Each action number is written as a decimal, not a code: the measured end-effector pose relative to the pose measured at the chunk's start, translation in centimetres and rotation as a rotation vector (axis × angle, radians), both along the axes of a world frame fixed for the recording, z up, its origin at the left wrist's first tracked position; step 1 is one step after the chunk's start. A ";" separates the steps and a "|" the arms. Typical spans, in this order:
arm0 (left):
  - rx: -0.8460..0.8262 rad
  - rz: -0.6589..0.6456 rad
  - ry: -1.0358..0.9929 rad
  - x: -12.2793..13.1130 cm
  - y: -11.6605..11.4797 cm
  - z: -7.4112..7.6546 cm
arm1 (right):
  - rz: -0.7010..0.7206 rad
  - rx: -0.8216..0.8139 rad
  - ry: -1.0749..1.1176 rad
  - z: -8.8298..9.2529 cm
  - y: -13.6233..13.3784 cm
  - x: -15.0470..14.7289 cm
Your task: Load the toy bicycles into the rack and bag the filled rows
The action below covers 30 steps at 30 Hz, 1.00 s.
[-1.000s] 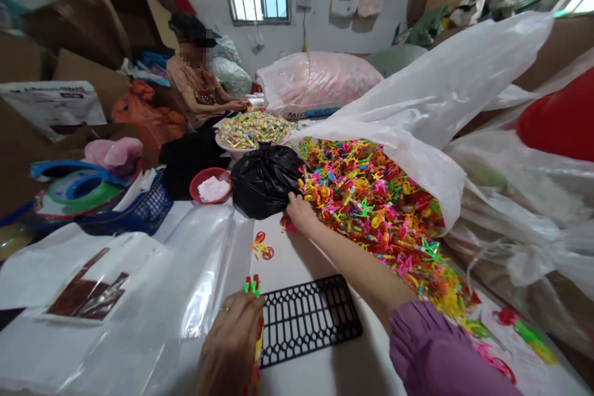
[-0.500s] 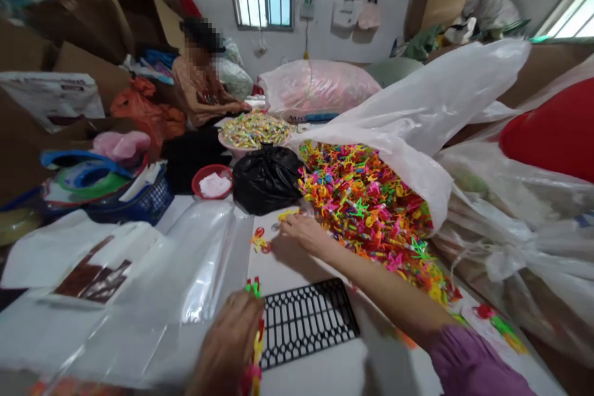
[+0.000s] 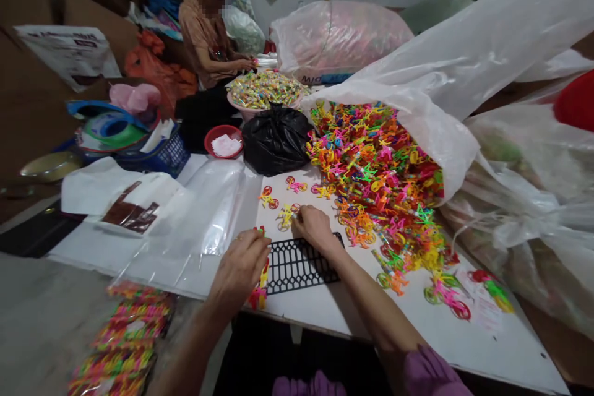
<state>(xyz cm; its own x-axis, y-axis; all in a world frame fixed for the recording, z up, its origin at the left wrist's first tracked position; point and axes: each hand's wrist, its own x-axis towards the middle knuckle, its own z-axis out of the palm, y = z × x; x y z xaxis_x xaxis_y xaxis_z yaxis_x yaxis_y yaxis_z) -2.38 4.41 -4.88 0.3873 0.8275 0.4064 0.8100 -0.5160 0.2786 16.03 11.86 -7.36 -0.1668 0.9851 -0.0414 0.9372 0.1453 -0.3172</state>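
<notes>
My left hand (image 3: 240,266) is closed around a stack of small coloured plastic toy bicycles (image 3: 260,288) at the left end of a black plastic grid (image 3: 299,263). My right hand (image 3: 314,227) rests on the white table (image 3: 464,346), fingers pinched on a yellow toy bicycle (image 3: 285,216) just beyond the grid. A few loose toy bicycles (image 3: 268,198) lie further out. A big heap of mixed coloured toy bicycles (image 3: 380,179) spills from a large white plastic bag (image 3: 464,68) on the right.
A black bag (image 3: 276,139), a red bowl (image 3: 224,141) and a basin of coloured pieces (image 3: 262,90) stand beyond; a seated person (image 3: 208,31) works there. Clear plastic bags (image 3: 204,216) lie left. Packed toy bundles (image 3: 120,334) sit near left. A blue basket (image 3: 158,154) stands left.
My right hand has drawn back from the heap toward the grid, dragging a yellow toy bicycle along. The view has tilted downward. My left hand still holds its stack.
</notes>
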 end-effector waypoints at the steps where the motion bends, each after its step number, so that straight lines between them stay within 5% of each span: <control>1: -0.013 -0.015 -0.008 0.1 0.1 -0.1 | -0.015 0.006 0.056 0.1 -0.3 0.1; 4: -0.062 -0.022 -0.058 0.3 0.4 0.2 | -0.052 0.030 0.254 0.5 -1.9 0.9; 8: -0.135 0.199 -0.307 1.1 1.7 2.3 | -0.043 0.017 0.459 1.9 -4.5 1.6; 10: -0.316 0.238 -0.440 1.8 2.5 3.7 | 0.027 0.097 0.486 3.2 -5.5 1.5; 13: -0.684 0.111 -0.630 3.1 3.4 5.1 | 0.116 0.232 0.439 5.1 -6.5 1.3; 15: -0.762 0.089 -0.711 3.9 3.4 5.6 | 0.118 0.240 0.435 5.7 -6.9 1.4; 23: -0.581 -0.042 -0.551 5.2 1.7 7.4 | 0.182 0.047 0.552 6.3 -7.3 2.0; 27: -0.440 0.140 -0.523 3.0 1.3 8.0 | 0.048 0.043 0.686 5.6 -7.2 1.1; 30: -0.280 0.264 -0.416 0.7 0.5 6.6 | -0.075 -0.005 0.803 2.3 -6.9 -0.6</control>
<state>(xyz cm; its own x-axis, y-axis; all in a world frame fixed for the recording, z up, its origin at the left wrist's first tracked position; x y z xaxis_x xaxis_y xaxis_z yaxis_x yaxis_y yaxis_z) -1.71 4.90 1.70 0.0068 0.9727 0.2320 0.6943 -0.1716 0.6989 15.43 5.00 -5.03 -0.0807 0.9950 0.0584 0.4304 0.0876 -0.8984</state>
